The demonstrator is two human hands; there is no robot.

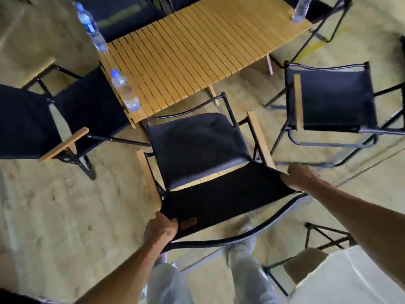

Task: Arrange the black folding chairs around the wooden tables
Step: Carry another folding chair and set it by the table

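A black folding chair (pixel 197 145) with wooden armrests stands right in front of me, its seat facing the near corner of the slatted wooden table (pixel 197 51). My left hand (pixel 161 227) grips the left end of its fabric backrest. My right hand (pixel 300 175) grips the right end. Another black chair (pixel 32 121) stands at the table's left end. A third black chair (pixel 333 102) stands to the right. More black chairs (pixel 122 14) line the table's far side.
Three water bottles stand on the table: one at the near left corner (pixel 125 91), one at the far left (pixel 91 27), one at the far right (pixel 301 7). A pale tabletop (pixel 350 279) on black legs is at my lower right. My legs are below the chair.
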